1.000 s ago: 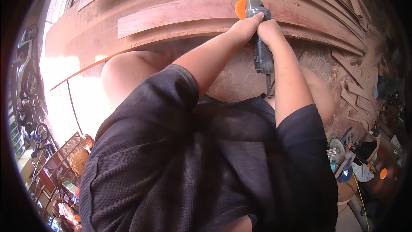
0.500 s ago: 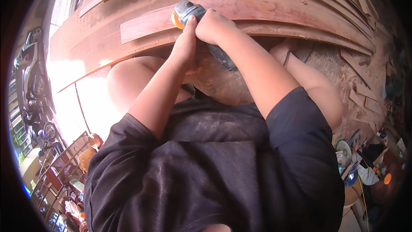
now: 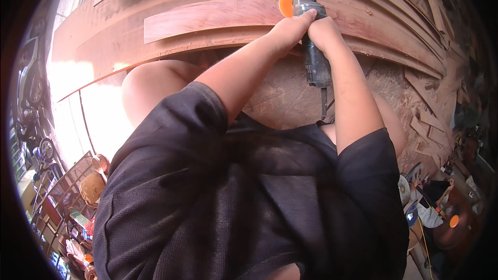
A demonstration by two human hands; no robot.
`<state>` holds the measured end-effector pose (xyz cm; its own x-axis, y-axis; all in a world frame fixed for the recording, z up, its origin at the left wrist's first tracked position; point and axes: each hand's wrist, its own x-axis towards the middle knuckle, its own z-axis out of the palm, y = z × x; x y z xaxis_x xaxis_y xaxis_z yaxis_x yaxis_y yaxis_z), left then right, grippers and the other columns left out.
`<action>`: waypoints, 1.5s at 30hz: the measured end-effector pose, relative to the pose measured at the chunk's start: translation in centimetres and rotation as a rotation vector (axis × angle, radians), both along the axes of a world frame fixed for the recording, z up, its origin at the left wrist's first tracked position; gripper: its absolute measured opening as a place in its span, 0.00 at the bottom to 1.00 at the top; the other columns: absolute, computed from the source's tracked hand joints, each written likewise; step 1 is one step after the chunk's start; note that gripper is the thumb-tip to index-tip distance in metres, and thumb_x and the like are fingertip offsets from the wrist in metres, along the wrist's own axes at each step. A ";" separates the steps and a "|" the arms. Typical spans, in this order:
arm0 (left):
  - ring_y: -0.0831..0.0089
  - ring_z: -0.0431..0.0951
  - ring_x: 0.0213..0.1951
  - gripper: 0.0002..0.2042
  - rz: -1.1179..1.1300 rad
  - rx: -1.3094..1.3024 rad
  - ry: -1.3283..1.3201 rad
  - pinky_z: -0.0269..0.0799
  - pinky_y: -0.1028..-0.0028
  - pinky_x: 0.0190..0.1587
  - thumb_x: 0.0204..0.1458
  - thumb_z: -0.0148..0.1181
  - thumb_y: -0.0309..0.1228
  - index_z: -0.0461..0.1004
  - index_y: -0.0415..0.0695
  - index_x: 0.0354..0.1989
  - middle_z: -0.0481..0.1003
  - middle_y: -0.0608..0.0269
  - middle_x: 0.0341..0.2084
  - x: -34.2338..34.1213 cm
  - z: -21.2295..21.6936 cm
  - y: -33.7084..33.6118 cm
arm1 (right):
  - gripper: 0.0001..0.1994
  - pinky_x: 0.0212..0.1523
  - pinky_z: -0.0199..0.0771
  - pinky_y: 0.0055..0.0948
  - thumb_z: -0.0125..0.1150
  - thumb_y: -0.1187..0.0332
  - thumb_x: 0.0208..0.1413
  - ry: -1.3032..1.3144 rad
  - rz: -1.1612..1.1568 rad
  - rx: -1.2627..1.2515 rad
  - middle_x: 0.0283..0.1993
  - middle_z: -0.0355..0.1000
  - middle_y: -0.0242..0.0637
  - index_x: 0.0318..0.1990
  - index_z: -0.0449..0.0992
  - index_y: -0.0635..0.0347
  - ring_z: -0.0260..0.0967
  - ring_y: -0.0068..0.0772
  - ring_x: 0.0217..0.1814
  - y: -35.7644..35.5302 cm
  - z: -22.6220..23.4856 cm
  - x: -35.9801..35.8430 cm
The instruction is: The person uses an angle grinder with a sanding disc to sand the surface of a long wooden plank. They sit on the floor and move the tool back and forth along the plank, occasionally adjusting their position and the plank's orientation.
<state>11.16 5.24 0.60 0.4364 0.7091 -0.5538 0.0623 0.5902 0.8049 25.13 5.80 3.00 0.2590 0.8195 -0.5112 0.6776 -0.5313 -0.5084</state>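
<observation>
While both hands sit together at the top of the view, they share one tool: a grey handheld angle grinder with an orange disc. Left hand is closed around the grinder's head end, fingers curled over the grey housing just beside the orange disc. Right hand is wrapped tight on the dark body right behind it, touching the left hand. Neither hand shows any gap; both are fully clenched on the tool.

Grinder lies roughly upright in view, disc end up, dark handle running down between the forearms, black cord hanging from its tail.

Disc rests against a long curved reddish-brown wooden plank, a paler strip on a stack of similar bent wood boards. Exact contact point of disc on wood is hidden by the guard.

Loose wood offcuts lie at right. Person's black knit shirt fills the lower frame.
</observation>
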 end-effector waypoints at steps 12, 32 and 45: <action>0.63 0.75 0.62 0.39 0.553 -0.041 -0.093 0.67 0.65 0.66 0.73 0.44 0.61 0.73 0.31 0.66 0.78 0.48 0.60 -10.1 -3.8 -5.9 | 0.34 0.68 0.76 0.47 0.61 0.51 0.64 -0.070 0.434 -0.147 0.65 0.77 0.60 0.67 0.70 0.72 0.78 0.55 0.68 -0.8 5.2 -12.1; 0.61 0.83 0.52 0.35 0.372 -0.165 -0.117 0.81 0.63 0.55 0.72 0.48 0.60 0.74 0.36 0.64 0.81 0.48 0.52 -7.0 1.0 -6.3 | 0.36 0.68 0.77 0.47 0.63 0.49 0.63 -0.018 0.264 -0.096 0.62 0.78 0.64 0.65 0.72 0.77 0.78 0.57 0.67 -2.7 1.7 -8.6; 0.63 0.82 0.49 0.36 0.312 0.016 -0.056 0.81 0.63 0.53 0.72 0.47 0.60 0.75 0.33 0.62 0.81 0.49 0.51 -2.4 0.3 -8.0 | 0.30 0.66 0.78 0.48 0.60 0.49 0.65 -0.073 0.268 -0.121 0.59 0.80 0.61 0.61 0.77 0.70 0.79 0.57 0.65 -4.4 2.0 -3.7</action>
